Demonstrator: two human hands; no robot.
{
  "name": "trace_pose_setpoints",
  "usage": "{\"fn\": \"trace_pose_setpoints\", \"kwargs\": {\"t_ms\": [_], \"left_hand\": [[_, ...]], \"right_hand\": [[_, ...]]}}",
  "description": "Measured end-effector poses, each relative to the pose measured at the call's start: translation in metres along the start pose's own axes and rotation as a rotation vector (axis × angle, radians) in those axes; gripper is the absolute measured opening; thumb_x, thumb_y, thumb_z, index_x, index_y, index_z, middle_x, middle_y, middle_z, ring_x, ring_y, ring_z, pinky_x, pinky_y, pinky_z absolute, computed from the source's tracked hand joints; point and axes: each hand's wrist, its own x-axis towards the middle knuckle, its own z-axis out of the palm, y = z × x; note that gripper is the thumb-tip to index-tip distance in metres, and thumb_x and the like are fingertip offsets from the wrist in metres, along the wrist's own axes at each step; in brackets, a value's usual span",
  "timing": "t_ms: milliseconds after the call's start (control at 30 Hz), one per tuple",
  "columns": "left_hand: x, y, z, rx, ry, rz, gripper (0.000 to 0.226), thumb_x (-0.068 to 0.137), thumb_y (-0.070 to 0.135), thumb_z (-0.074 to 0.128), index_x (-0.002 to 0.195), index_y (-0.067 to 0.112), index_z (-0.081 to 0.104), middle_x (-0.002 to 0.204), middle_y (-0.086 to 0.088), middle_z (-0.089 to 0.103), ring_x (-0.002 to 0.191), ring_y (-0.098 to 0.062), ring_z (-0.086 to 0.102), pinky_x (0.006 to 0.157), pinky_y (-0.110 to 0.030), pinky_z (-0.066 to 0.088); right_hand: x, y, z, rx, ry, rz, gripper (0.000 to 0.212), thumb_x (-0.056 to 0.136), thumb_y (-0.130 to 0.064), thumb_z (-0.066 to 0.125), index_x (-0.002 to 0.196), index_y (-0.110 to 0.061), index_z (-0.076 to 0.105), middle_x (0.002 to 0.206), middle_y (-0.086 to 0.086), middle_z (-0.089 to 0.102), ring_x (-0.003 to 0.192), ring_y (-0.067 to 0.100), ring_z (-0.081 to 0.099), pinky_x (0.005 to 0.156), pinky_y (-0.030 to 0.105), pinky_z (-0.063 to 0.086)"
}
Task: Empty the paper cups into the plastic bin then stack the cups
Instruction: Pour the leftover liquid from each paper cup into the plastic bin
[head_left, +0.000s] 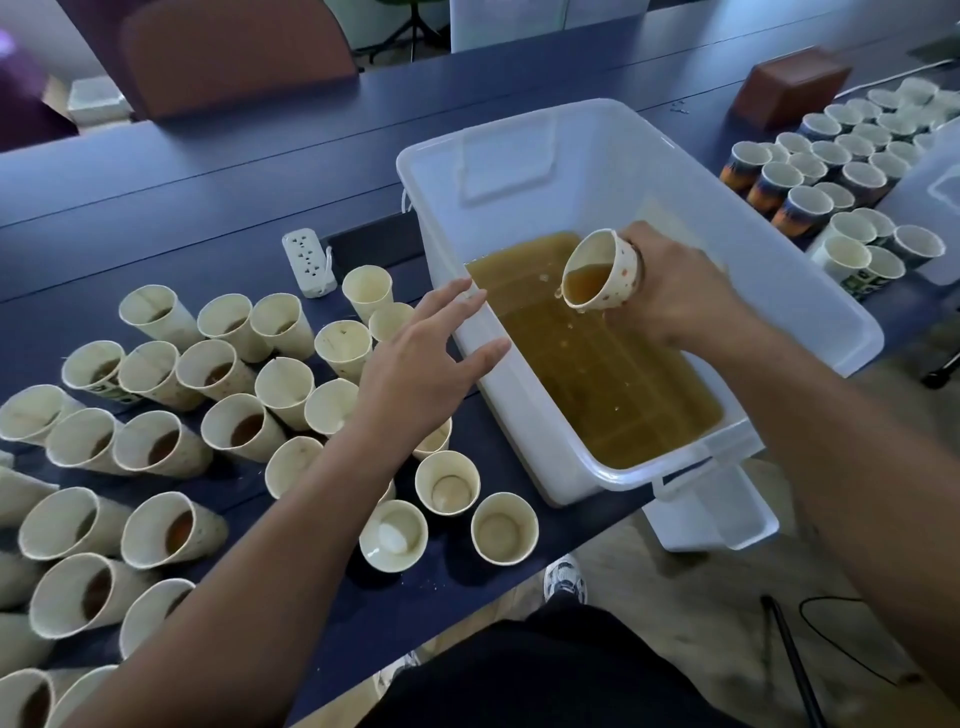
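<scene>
My right hand (680, 291) grips a spotted paper cup (602, 273), tipped on its side over the white plastic bin (524, 156). Brown liquid runs from the cup's lip and drips into the brown pool (613, 374) in the bin. My left hand (421, 364) hovers open, fingers spread, over the bin's left rim and above the cups on the table. Several cream paper cups (156, 447) stand on the dark blue table to the left, many with brown liquid at the bottom. Three cups near the front edge (449, 483) look nearly empty.
A white power strip (306, 260) lies left of the bin. Several more cups (831, 171) stand at the back right beside a brown box (792, 85) and another clear tub (940, 176). A brown chair (234, 52) stands behind the table. The bin's lid (711, 514) hangs past the table's front edge.
</scene>
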Motion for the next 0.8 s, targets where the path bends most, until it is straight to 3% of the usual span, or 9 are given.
{"fn": "trace_pose_setpoints", "kwargs": {"t_ms": [100, 167, 433, 800], "left_hand": [[0.0, 0.001, -0.001, 0.006, -0.01, -0.003, 0.056, 0.092, 0.059, 0.06, 0.144, 0.04, 0.05, 0.152, 0.031, 0.035, 0.102, -0.012, 0.064, 0.091, -0.046, 0.054], [0.001, 0.001, -0.001, 0.021, -0.014, -0.007, 0.056, 0.092, 0.059, 0.059, 0.144, 0.039, 0.05, 0.153, 0.031, 0.035, 0.108, -0.016, 0.063, 0.091, -0.046, 0.054], [0.003, 0.001, -0.001, 0.044, -0.019, -0.02, 0.056, 0.092, 0.06, 0.059, 0.143, 0.04, 0.051, 0.152, 0.032, 0.033, 0.109, -0.016, 0.063, 0.094, -0.044, 0.051], [0.001, 0.003, -0.002, 0.047, -0.025, -0.019, 0.057, 0.093, 0.061, 0.056, 0.145, 0.04, 0.049, 0.154, 0.031, 0.032, 0.115, -0.013, 0.06, 0.098, -0.05, 0.05]], "right_hand": [[0.001, 0.0, 0.004, -0.051, -0.002, 0.013, 0.054, 0.083, -0.037, 0.077, 0.126, -0.028, 0.044, 0.104, -0.003, 0.055, 0.098, 0.024, 0.053, 0.096, 0.052, 0.035], [0.002, 0.0, 0.006, -0.07, -0.005, 0.02, 0.055, 0.082, -0.035, 0.078, 0.125, -0.029, 0.045, 0.11, 0.002, 0.061, 0.105, 0.03, 0.057, 0.097, 0.052, 0.033], [0.005, 0.005, 0.009, -0.131, 0.077, -0.044, 0.051, 0.082, -0.031, 0.077, 0.122, -0.03, 0.047, 0.106, -0.001, 0.057, 0.095, 0.02, 0.047, 0.086, 0.042, 0.025], [-0.001, -0.003, 0.017, -0.284, 0.09, -0.144, 0.056, 0.082, -0.031, 0.076, 0.129, -0.03, 0.045, 0.122, 0.006, 0.057, 0.117, 0.029, 0.05, 0.095, 0.048, 0.028]]}}
